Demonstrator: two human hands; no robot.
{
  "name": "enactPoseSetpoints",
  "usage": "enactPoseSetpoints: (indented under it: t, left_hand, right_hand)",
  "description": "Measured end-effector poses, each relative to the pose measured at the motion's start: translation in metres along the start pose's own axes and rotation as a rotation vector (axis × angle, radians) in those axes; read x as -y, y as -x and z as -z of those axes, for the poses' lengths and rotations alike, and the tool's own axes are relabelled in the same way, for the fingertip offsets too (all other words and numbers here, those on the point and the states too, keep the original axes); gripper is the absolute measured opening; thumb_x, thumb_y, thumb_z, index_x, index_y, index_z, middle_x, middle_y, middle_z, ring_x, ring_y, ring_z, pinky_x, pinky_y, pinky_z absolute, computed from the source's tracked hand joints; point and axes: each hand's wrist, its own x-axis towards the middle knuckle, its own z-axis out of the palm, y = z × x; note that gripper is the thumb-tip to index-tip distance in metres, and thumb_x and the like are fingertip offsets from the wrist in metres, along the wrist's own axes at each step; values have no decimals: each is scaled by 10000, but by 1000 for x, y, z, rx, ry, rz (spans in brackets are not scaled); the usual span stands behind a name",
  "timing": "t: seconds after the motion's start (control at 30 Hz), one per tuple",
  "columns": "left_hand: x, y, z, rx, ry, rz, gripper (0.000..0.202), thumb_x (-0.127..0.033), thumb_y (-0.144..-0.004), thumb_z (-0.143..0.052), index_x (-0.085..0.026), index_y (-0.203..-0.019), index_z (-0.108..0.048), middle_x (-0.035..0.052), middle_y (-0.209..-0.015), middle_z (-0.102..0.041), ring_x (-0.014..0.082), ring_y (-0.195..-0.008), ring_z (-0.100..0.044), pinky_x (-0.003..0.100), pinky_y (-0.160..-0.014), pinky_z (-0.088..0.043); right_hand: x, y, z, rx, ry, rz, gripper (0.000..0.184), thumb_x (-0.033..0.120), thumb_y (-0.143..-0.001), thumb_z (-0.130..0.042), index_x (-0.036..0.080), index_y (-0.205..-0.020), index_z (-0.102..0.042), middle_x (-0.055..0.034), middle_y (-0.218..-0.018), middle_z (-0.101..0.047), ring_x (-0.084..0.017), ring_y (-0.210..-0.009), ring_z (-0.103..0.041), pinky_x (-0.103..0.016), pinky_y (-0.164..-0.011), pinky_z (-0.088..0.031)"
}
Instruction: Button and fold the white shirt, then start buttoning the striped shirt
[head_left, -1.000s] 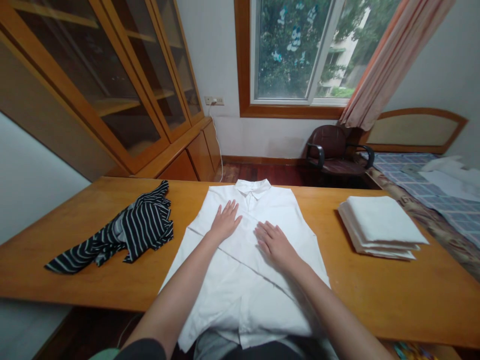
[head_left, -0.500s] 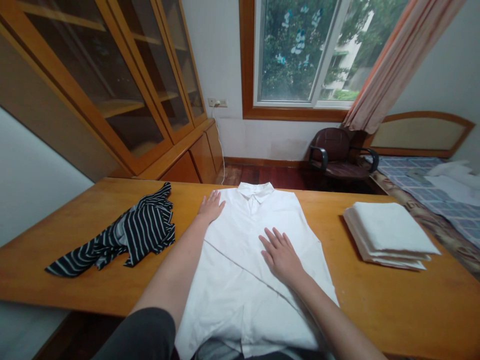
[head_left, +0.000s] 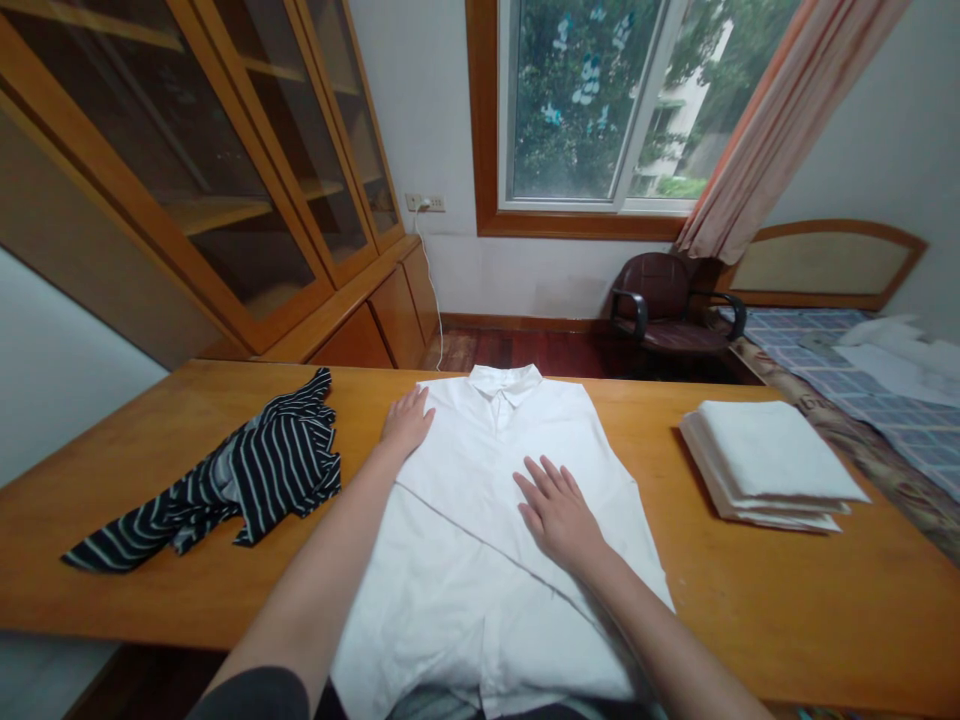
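A white collared shirt (head_left: 517,440) lies spread on the wooden table (head_left: 187,600), collar at the far side, one sleeve folded diagonally across its body. My left hand (head_left: 407,420) rests flat with fingers together at the shirt's far left shoulder edge. My right hand (head_left: 556,508) lies flat and open on the middle of the shirt, fingers spread, pressing the cloth.
A crumpled black-and-white striped garment (head_left: 247,475) lies at the left. A stack of folded white cloths (head_left: 769,465) sits at the right. Beyond the table are a glass-door cabinet (head_left: 225,170), a dark armchair (head_left: 671,305), a window and a bed (head_left: 885,390).
My left hand slid from the shirt's chest out to its far left shoulder edge. My right hand stayed flat on the shirt's middle.
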Motion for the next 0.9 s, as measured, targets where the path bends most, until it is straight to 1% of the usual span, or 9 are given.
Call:
enactPoseSetpoints:
  t: [0.1,0.2,0.27,0.37,0.47,0.53,0.67,0.77,0.9]
  left_hand:
    - [5,30,4,-118,28,23,556,-337,-935,-442,-164,-1462,-406,168,-1445,-492,330,-1290,-486,463,-1068,-404]
    - [20,62,7,-174,94,80,523,-325,-902,-490,-154,-1396,-478,174,-1269,-593,320,-1179,-562,448,-1027,-440]
    - [32,81,9,-185,183,139,529,-364,-882,-513,-129,-1356,-510,167,-1174,-628,309,-1105,-605,434,-985,-473]
    - [47,103,14,-132,340,221,510,-424,-840,-547,-132,-1257,-588,133,-1115,-675,282,-1028,-648,383,-925,-508]
    - [54,116,21,-70,426,329,399,-442,-812,-562,-178,-1092,-666,74,-991,-723,252,-903,-680,335,-822,-528]
    - [54,121,24,-74,422,394,338,-435,-809,-563,-193,-1017,-676,51,-898,-726,242,-853,-683,314,-775,-524]
    - [45,124,26,-91,292,462,240,-384,-871,-500,-202,-912,-651,65,-881,-716,252,-857,-675,315,-738,-508]
    - [36,122,25,-150,106,389,215,-306,-902,-456,-186,-918,-634,102,-919,-698,279,-888,-647,364,-790,-503]
    - [22,116,27,-304,-31,155,230,-151,-854,-462,-152,-991,-647,150,-1064,-650,300,-1023,-589,424,-950,-465]
  right_hand:
    - [-1,-1,2,6,-26,-8,456,346,-981,-458,284,-1431,-498,-43,-1575,-365,-304,-1463,-280,-537,-1170,-247]
    - [-6,-4,6,-2,-97,-33,441,324,-946,-518,239,-1378,-554,-87,-1532,-429,-307,-1417,-356,-504,-1140,-314]
    - [-11,-7,10,-25,-166,-61,416,294,-919,-557,212,-1325,-592,-115,-1462,-501,-292,-1340,-442,-463,-1102,-376]
    - [-21,-10,16,-71,-251,-88,348,257,-900,-582,208,-1240,-634,-114,-1297,-599,-269,-1194,-525,-415,-1029,-441]
    - [-29,-12,19,-85,-279,-100,300,238,-901,-585,207,-1193,-645,-104,-1136,-621,-256,-1061,-553,-388,-949,-477]
    - [-34,-12,17,-77,-280,-108,287,231,-908,-580,198,-1186,-646,-97,-1059,-607,-244,-993,-561,-373,-903,-488]
    - [-43,-11,11,-85,-270,-104,262,238,-913,-586,203,-1163,-657,-76,-976,-574,-230,-942,-565,-357,-864,-485]
    - [-48,-10,7,-114,-260,-95,253,249,-918,-586,219,-1159,-659,-69,-969,-563,-228,-937,-563,-354,-859,-481]
    - [-49,-9,6,-130,-253,-83,244,256,-927,-571,229,-1151,-664,-75,-982,-564,-234,-947,-560,-362,-859,-483]
